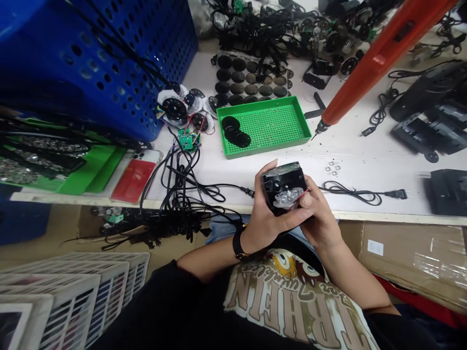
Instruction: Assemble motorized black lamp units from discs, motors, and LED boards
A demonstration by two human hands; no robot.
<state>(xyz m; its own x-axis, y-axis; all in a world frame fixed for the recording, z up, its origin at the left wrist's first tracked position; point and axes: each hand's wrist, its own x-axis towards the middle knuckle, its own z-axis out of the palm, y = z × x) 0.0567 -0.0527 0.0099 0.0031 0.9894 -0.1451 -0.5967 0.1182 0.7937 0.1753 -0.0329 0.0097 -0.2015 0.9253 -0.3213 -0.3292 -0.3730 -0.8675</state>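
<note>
Close to my body, over the table's front edge, I hold a black plastic housing (272, 187) in both hands. A clear round lens piece (289, 198) with a thin red wire sits at its open side. My left hand (264, 221) wraps round the housing's left side, its thumb stretched across the bottom. Closed on the right side is my right hand (321, 218), its thumb beside the clear piece and the red wire. A black cord with a plug (365, 194) lies on the table to the right of the hands. The housing's underside is hidden by my fingers.
A green tray (268, 151) holds black discs (233, 131) and small screws. An orange electric screwdriver (368, 68) hangs at the right, tip near the tray. At left are a blue perforated crate (171, 43), tangled cables (180, 170) and a red phone (134, 177). Black housings (430, 131) stand right.
</note>
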